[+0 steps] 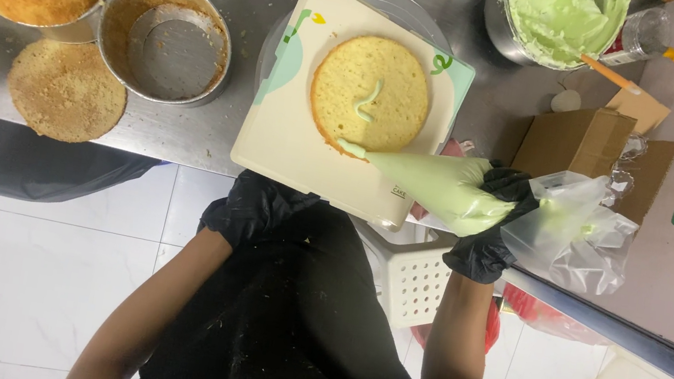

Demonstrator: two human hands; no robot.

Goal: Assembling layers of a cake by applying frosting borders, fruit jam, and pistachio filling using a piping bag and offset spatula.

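Right hand (493, 228) grips the green piping bag (436, 187), nozzle at the sponge layer's (370, 91) five o'clock edge; left hand (253, 208), grip loosely curled, empty, at the cake board's (291, 137) six o'clock edge.

A: Where do the 2 hands sit?

B: Both wear black gloves, forearms bare. The right hand (493, 228) is out to the right, fingers curled tight in a squeezing grip, its forearm running straight back to the body.

A: And the other?

B: The left hand (255, 208) rests low near the torso, fingers loosely bent, gripping nothing, elbow angled out left.
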